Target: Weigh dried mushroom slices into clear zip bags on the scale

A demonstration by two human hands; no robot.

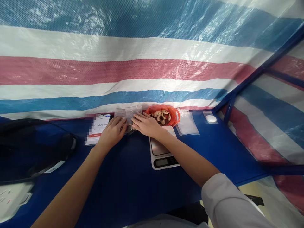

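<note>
My left hand (112,131) rests over clear plastic bags (133,111) at the back of the blue table, its fingers slightly bent and apart. From the other side my right hand (147,125) reaches across with stretched fingers lying on the same bags. Small dark contents show low between the hands; their kind is unclear. Just right of my right hand stands an orange-red plastic bag (176,116), open at the top, holding dried pale-and-brown slices (162,116). Under my right wrist is a white kitchen scale (163,157), its display unreadable.
A phone (101,122) showing a timer lies left of my left hand. Flat clear bags (188,123) and a small bag with a white item (211,118) lie right. A black bag (35,148) and white power strip (14,199) sit left. Striped sheeting (142,69) walls the back.
</note>
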